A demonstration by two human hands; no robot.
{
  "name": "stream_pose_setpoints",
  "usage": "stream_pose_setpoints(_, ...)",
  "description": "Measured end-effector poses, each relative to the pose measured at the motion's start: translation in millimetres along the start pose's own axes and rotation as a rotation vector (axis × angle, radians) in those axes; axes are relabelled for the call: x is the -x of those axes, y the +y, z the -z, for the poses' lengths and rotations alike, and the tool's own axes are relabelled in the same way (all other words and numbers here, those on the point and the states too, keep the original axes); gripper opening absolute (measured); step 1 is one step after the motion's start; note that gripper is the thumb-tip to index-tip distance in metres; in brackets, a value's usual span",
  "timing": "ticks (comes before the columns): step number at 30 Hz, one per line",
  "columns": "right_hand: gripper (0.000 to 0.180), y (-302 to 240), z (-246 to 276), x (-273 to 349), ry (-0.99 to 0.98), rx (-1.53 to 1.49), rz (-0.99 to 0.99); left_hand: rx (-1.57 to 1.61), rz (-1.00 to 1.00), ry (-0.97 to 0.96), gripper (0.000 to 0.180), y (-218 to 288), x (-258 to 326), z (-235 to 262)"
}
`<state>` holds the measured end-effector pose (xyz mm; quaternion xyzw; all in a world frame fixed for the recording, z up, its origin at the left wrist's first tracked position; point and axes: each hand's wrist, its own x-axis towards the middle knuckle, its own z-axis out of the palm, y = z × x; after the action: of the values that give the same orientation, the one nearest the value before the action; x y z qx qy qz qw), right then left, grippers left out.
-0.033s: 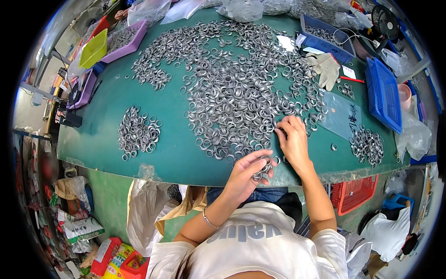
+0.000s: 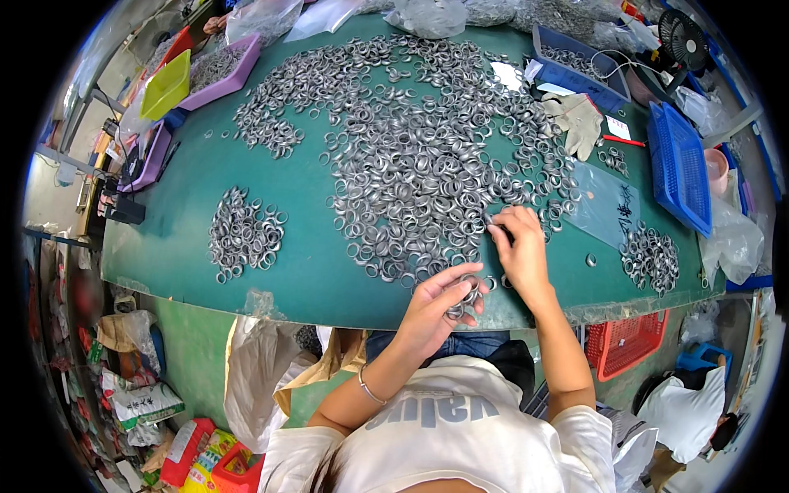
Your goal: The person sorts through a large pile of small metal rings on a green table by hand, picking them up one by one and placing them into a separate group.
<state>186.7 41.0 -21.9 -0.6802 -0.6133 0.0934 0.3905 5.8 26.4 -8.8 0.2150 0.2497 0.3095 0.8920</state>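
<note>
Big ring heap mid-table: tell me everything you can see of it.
The heap is many small grey rings, metallic-looking with a dull sheen, lying loose and overlapping, some flat, others tilted. It spreads over the middle of the green tabletop toward the far side, dense at its centre and thinning to scattered rings outward. The right hand is at its near right edge.

On your right you have a black fan [image 2: 684, 39], a pale glove [image 2: 580, 123] and a blue basket [image 2: 680, 172]; left, a yellow bin [image 2: 165, 87].
</note>
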Motion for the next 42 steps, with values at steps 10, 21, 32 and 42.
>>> stream_pose_setpoints(10, 0.014, -12, 29, 41, -0.274, -1.444, -0.673, -0.03, 0.01, 0.018, 0.025, -2, -1, 3)
stream_pose_setpoints(21, 0.011, -58, 41, 43, -0.133, -0.055, 0.284, -0.01, 0.043, 0.106, 0.024, -2, -2, 1)
stream_pose_setpoints(32, 0.01, -4, 9, -8, -0.066, 0.211, 0.165, -0.079, 0.075, 0.138, 0.013, -7, -1, 4)
stream_pose_setpoints(42, 0.009, 3, 21, 12, -0.031, -0.32, -0.245, -0.04, 0.041, 0.166, 0.021, -6, -1, 9)
